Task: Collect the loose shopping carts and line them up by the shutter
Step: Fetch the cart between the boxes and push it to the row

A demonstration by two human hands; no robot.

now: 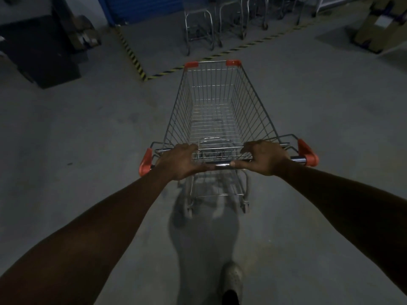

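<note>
Left hand [180,161] and right hand [264,159] both grip the cart [253,102] handle [222,165], nose pointing 12 o'clock at the parked carts [199,25].

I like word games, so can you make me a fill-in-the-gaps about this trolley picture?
The left hand and right hand grip the shopping cart by its ____.
The shutter ahead is coloured ____.
The floor tape has yellow and ____ stripes.
Missing words: handle, blue, black.
</note>
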